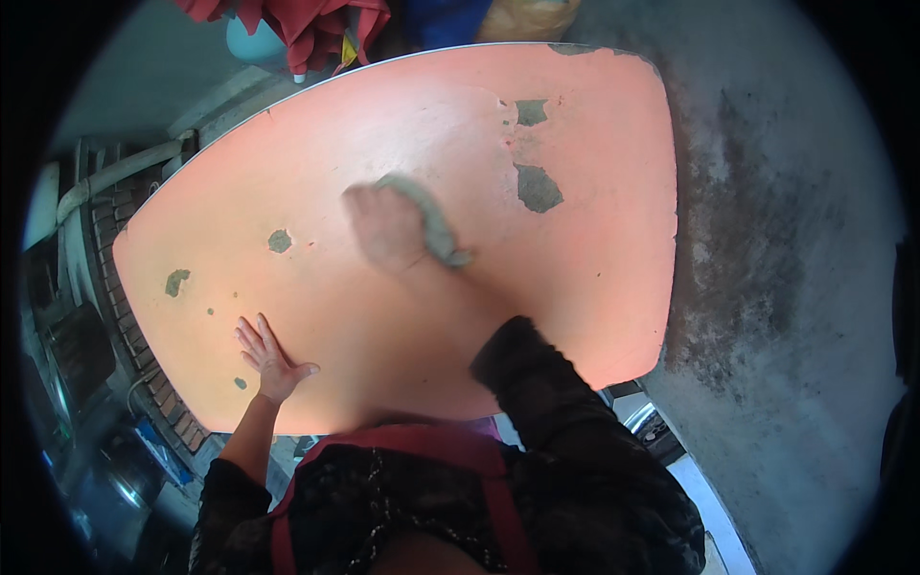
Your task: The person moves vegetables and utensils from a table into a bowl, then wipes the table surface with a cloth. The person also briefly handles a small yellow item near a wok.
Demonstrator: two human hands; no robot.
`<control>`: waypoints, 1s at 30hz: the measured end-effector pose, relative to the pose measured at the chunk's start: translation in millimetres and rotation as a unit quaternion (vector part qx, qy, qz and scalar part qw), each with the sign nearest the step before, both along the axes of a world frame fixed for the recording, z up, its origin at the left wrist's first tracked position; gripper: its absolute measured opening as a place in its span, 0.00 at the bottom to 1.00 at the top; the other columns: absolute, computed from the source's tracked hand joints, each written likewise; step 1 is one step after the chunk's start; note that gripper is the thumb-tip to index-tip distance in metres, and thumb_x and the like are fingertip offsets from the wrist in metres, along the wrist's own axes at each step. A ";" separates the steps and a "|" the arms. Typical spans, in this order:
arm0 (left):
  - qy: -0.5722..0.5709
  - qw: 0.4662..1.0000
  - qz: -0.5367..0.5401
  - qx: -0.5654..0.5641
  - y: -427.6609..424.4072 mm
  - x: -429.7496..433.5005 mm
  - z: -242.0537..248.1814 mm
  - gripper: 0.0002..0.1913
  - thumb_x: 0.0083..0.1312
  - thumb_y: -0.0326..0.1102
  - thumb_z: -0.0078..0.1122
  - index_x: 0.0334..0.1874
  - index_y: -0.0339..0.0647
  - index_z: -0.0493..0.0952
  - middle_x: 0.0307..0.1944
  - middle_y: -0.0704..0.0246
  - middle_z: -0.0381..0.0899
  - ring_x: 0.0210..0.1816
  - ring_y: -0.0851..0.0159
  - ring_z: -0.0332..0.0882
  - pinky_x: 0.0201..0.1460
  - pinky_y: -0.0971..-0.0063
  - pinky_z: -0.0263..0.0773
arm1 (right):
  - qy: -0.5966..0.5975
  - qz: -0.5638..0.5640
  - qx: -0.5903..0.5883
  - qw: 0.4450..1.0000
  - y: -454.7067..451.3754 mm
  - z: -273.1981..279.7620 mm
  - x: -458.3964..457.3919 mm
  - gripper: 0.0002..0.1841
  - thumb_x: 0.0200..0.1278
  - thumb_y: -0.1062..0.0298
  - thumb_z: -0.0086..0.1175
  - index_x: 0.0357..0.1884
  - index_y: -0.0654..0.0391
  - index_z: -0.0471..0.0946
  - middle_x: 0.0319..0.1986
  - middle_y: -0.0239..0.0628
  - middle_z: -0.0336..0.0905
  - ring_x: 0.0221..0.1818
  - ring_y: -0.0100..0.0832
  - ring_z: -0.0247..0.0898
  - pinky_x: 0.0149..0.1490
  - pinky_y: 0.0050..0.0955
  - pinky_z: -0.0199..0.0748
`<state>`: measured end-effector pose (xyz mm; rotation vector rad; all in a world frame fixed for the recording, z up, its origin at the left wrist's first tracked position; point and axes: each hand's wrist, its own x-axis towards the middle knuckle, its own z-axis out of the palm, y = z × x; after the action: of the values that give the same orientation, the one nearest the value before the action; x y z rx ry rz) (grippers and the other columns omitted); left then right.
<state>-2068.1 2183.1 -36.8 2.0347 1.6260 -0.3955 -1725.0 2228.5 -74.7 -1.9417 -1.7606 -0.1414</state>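
A table with a worn orange-pink top (pixel 338 287) fills the middle of the view. My right hand (pixel 384 223), blurred by motion, presses a grey-green cloth (pixel 431 223) against the surface near the table's centre. Part of the cloth trails out toward my wrist. Lower left, my left hand (pixel 272 363) lies palm down on the tabletop with its fingers spread, holding nothing. The surface coating has peeled away in several grey patches, among them a large one (pixel 539 188) right of the cloth and a smaller one (pixel 279 241) to its left.
Red fabric (pixel 309 32) hangs beyond the far edge, beside a pale blue rounded object (pixel 253 39). A stained grey wall or floor surface (pixel 762 215) lies to the right. Bricks (pixel 136 309) and dark metal items (pixel 122 467) are along the left.
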 end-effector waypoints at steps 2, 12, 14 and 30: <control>0.011 1.000 0.011 -0.007 -0.6 0.8 0.1 0.77 0.32 0.57 0.80 0.75 0.47 0.25 0.74 0.49 0.11 0.73 0.39 0.07 0.67 0.32 0.22 | 0.096 0.119 0.014 0.988 -22.0 -5.1 -47.4 0.07 0.52 0.66 0.49 0.34 0.51 0.71 0.26 0.30 0.68 0.33 0.30 0.68 0.34 0.31 0.68; -0.032 0.999 0.010 0.003 -1.9 7.1 7.9 0.74 0.33 0.59 0.78 0.76 0.46 0.32 0.73 0.46 0.12 0.72 0.37 0.06 0.65 0.30 0.19 | 0.136 -0.406 -0.008 0.904 -158.6 32.7 214.8 0.14 0.66 0.65 0.49 0.46 0.65 0.75 0.39 0.48 0.78 0.41 0.43 0.75 0.49 0.37 0.73; -0.041 0.999 0.012 0.004 -3.0 8.4 10.2 0.73 0.33 0.61 0.76 0.77 0.47 0.33 0.73 0.45 0.12 0.72 0.37 0.06 0.64 0.29 0.19 | 0.080 -0.390 -0.013 0.917 -149.4 23.4 195.5 0.14 0.65 0.67 0.49 0.47 0.64 0.75 0.42 0.48 0.79 0.43 0.45 0.75 0.50 0.40 0.73; -0.127 0.978 -0.147 -0.073 -10.4 -19.4 22.9 0.36 0.53 0.51 0.63 0.64 0.43 0.66 0.70 0.45 0.47 0.73 0.35 0.36 0.64 0.25 0.28 | 0.281 0.219 -0.101 0.929 160.5 6.0 -343.8 0.16 0.69 0.62 0.36 0.44 0.56 0.77 0.41 0.51 0.78 0.45 0.51 0.73 0.53 0.44 0.69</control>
<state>-2087.5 2172.6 -13.9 2.1185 1.1159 -0.3299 -2068.8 2389.0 -68.8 -1.4507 -1.7866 0.7080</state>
